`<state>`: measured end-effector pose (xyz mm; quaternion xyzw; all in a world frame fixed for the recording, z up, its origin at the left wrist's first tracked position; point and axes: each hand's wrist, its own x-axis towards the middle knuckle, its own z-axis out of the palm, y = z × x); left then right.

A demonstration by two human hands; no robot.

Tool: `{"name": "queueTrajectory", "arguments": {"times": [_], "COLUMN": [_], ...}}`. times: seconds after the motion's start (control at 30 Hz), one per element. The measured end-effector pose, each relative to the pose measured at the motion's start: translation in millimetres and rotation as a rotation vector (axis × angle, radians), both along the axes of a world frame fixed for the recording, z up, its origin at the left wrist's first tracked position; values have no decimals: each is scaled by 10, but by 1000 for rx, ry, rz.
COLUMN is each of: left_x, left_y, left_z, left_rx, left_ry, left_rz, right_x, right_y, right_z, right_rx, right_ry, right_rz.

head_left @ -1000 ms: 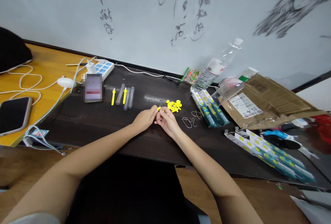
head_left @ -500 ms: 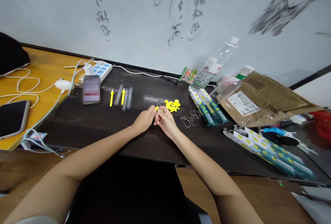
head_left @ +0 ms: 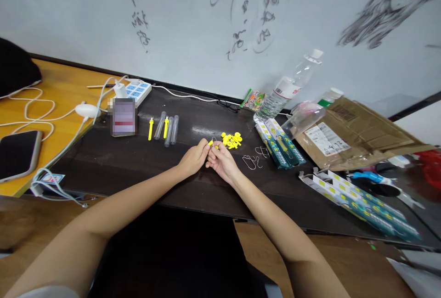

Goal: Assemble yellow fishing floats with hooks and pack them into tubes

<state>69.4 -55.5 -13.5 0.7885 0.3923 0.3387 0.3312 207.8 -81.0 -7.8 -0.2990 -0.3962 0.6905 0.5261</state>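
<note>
As two bare hands meet near the centre of the frame over a dark worktop (head_left: 119,160), the left hand (head_left: 193,158) keeps a narrow grip on a small yellow piece (head_left: 210,143), while the right hand (head_left: 222,161), its grip also narrow, appears to pinch a thin wire loop (head_left: 214,140) close beside it. Whether wire and plastic are joined cannot be told; the fingers cover the meeting point. Little differs from half a second ago: the view shifts slightly, but the hands stay together and nothing new lies on the surface, which suggests that the fine fingertip work is still in hand. Just beyond the right hand sits a pile of yellow parts (head_left: 232,140), with loose wire hooks (head_left: 250,162) right of centre. Clear tubes (head_left: 174,129) and a yellow stick (head_left: 150,129) lie left of centre, well apart from the hands; printed boxes (head_left: 279,144) rest farther right, below a clear bottle (head_left: 280,93).
</note>
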Motion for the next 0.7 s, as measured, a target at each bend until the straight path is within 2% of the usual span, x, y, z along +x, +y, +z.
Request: {"name": "queueTrajectory", "arguments": {"times": [0.27,0.53,0.7], "left_x": [-12,-16,-5], "left_y": [39,31,39], "left_z": [-15,14,-12], "left_rx": [26,-1,25], "left_ry": [73,74,116], "left_rz": [-42,12,-23], "right_x": [24,17,24], "right_y": [32,41,62], "right_z": [-50,-75,-106], "right_rx": [68,83,104], "right_ry": [-67,-87,-99], "right_rz": [2,-54,-67]}}
